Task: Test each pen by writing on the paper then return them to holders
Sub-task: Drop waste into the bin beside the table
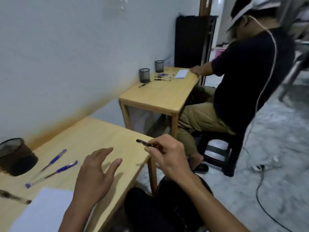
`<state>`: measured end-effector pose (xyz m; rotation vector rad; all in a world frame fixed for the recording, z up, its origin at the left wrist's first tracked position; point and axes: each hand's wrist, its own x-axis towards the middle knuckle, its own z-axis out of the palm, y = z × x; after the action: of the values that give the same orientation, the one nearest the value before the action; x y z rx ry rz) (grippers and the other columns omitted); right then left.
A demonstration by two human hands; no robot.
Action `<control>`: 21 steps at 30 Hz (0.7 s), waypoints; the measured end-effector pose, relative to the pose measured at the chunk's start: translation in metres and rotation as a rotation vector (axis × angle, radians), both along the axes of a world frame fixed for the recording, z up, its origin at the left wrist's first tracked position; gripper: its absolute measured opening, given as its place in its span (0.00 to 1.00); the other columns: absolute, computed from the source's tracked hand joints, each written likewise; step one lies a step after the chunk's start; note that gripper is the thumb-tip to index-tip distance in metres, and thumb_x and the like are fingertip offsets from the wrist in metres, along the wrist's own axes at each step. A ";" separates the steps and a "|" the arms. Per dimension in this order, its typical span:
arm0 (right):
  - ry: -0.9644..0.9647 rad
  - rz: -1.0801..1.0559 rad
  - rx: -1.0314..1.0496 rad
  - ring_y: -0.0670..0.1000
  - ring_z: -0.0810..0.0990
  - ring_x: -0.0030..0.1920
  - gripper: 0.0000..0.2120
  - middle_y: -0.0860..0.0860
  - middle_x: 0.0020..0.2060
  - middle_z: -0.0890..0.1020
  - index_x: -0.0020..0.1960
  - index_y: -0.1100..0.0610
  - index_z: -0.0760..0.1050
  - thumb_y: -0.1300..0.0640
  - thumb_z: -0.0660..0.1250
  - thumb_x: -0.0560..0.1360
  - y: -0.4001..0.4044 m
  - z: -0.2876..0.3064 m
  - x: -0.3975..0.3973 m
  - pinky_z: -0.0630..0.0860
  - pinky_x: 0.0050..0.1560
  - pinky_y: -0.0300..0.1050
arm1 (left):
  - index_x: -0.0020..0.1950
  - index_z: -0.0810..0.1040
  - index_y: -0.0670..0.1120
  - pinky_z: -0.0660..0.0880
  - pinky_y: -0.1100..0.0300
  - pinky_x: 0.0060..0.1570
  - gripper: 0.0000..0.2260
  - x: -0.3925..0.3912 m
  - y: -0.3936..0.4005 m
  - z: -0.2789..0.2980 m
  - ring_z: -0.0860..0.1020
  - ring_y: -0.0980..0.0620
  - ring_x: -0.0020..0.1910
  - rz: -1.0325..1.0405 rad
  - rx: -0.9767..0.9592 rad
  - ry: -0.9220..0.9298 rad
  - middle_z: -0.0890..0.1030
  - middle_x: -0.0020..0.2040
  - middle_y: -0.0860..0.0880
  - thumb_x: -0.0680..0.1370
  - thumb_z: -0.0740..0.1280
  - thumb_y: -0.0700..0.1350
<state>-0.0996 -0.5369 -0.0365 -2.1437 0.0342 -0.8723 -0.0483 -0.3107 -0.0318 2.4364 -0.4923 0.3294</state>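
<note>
My right hand (168, 158) grips a dark pen (147, 144) above the right edge of the wooden table (93, 134), its tip pointing left. Over the table's middle hovers my left hand (95, 178), fingers spread and holding nothing. Two blue pens (55, 159) (51, 174) lie on the table left of that hand. A black pen (15, 196) rests at the far left, blurred. White paper (41, 211) lies at the front left. A black mesh holder (15, 156) stands at the left edge by the wall.
Another wooden table (158, 96) stands further back along the wall with two mesh holders (144, 75), several pens and a paper. A person (242, 77) sits at it on a dark stool (222, 153). A cable (260, 190) runs over the floor on the right.
</note>
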 end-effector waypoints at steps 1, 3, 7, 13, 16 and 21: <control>0.015 -0.069 0.054 0.39 0.75 0.41 0.06 0.49 0.40 0.83 0.47 0.56 0.85 0.56 0.78 0.72 -0.014 -0.008 -0.002 0.67 0.44 0.23 | 0.66 0.79 0.49 0.72 0.48 0.61 0.22 0.006 -0.010 -0.009 0.75 0.43 0.65 0.007 0.048 0.036 0.80 0.64 0.46 0.75 0.68 0.57; 0.066 -0.187 0.161 0.41 0.77 0.37 0.05 0.49 0.40 0.84 0.46 0.56 0.85 0.55 0.77 0.73 -0.038 -0.024 -0.005 0.67 0.43 0.22 | 0.70 0.76 0.49 0.70 0.44 0.66 0.25 0.016 -0.027 -0.025 0.71 0.41 0.69 0.025 0.120 0.084 0.76 0.70 0.44 0.76 0.66 0.59; 0.191 -0.341 0.381 0.43 0.82 0.38 0.07 0.49 0.38 0.85 0.47 0.55 0.85 0.52 0.77 0.74 -0.073 -0.074 -0.001 0.75 0.42 0.32 | 0.74 0.71 0.48 0.63 0.39 0.72 0.28 0.032 -0.051 -0.053 0.64 0.40 0.76 0.042 0.266 0.132 0.68 0.76 0.42 0.79 0.59 0.62; 0.365 -0.510 0.597 0.49 0.82 0.41 0.07 0.48 0.37 0.83 0.48 0.55 0.83 0.53 0.76 0.75 -0.097 -0.128 0.002 0.76 0.43 0.40 | 0.76 0.68 0.50 0.61 0.37 0.71 0.30 0.044 -0.056 -0.067 0.61 0.41 0.77 0.067 0.411 0.142 0.66 0.77 0.43 0.80 0.51 0.64; 0.432 -0.538 0.648 0.51 0.83 0.43 0.08 0.52 0.40 0.85 0.50 0.57 0.83 0.54 0.76 0.75 -0.101 -0.144 0.004 0.81 0.51 0.49 | 0.76 0.68 0.49 0.61 0.36 0.71 0.30 0.043 -0.055 -0.068 0.61 0.40 0.77 0.054 0.430 0.124 0.66 0.77 0.43 0.81 0.50 0.65; 0.531 -0.510 0.649 0.56 0.79 0.65 0.31 0.55 0.63 0.82 0.70 0.59 0.75 0.49 0.79 0.72 -0.099 -0.154 0.002 0.75 0.63 0.49 | 0.76 0.68 0.49 0.59 0.36 0.71 0.30 0.040 -0.056 -0.065 0.61 0.41 0.77 0.059 0.433 0.110 0.66 0.77 0.43 0.81 0.50 0.65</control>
<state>-0.0972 -0.6358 -0.1904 -1.6880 1.0258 -0.4348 -0.0082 -0.3671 -0.0967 2.8734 -0.4829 0.1181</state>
